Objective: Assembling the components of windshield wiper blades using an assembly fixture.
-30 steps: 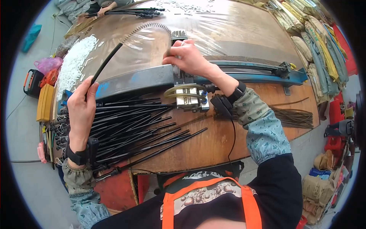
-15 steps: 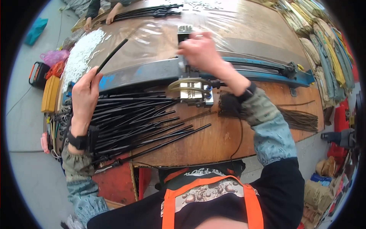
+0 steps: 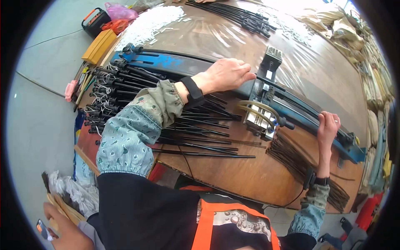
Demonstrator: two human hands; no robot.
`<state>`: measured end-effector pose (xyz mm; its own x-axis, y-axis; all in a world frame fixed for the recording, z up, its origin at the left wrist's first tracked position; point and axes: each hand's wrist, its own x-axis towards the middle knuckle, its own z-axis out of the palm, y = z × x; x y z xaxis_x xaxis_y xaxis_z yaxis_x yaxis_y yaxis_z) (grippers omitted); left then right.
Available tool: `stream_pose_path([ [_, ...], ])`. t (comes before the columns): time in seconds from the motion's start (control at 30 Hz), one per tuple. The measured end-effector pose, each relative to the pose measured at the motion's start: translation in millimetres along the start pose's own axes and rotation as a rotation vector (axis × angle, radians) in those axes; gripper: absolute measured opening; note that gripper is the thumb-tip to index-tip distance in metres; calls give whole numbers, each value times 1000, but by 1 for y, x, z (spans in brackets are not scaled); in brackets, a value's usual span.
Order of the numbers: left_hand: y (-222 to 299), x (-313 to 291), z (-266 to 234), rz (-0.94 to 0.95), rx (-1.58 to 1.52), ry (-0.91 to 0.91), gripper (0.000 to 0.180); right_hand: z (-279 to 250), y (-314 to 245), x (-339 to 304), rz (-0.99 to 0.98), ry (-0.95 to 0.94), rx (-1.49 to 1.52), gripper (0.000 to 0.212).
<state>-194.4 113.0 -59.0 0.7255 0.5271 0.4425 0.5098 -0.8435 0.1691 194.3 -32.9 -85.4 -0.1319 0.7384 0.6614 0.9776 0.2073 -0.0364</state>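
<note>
My left hand (image 3: pixel 230 75) is closed in a pinch just left of the bench machine's metal clamp (image 3: pixel 262 89). A slim black tube (image 3: pixel 266 81) runs from its fingertips into the clamp area. My right hand (image 3: pixel 328 125) is closed above the right part of the machine's blue rail (image 3: pixel 291 109); what lies between its fingers is too small to make out. Below the left forearm lies a heap of black rods (image 3: pixel 196 139) with corded dark ends. A bundle of brown coil springs (image 3: pixel 291 160) lies right of the machine, and one spring (image 3: pixel 237 141) rests across the rods.
White short pieces (image 3: pixel 154 21) are piled at the far left, beside a yellow box (image 3: pixel 99 46). More black rods (image 3: pixel 233 16) lie at the far side, near another person's hand. Sacks (image 3: pixel 375 104) line the right. At lower left another person's hand (image 3: pixel 68 229) is beside a phone.
My view has turned. My left hand has brought the black tube from the left to the clamp. My right hand has moved from above the machine to the rail's right part.
</note>
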Motion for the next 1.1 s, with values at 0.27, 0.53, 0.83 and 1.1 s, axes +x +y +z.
stream_pose_path([
  [0.27,-2,-2,10,-43,-102,57,24,12,1,-2,41,20,76,12],
  [0.53,-3,5,13,-49,-44,-50,20,3,3,-11,93,-3,21,9],
  [0.83,-1,9,14,-104,19,-120,13,-7,-89,-19,-123,30,64,32],
  [1.1,3,2,13,-121,37,-120,13,3,-107,-33,21,-111,408,24],
])
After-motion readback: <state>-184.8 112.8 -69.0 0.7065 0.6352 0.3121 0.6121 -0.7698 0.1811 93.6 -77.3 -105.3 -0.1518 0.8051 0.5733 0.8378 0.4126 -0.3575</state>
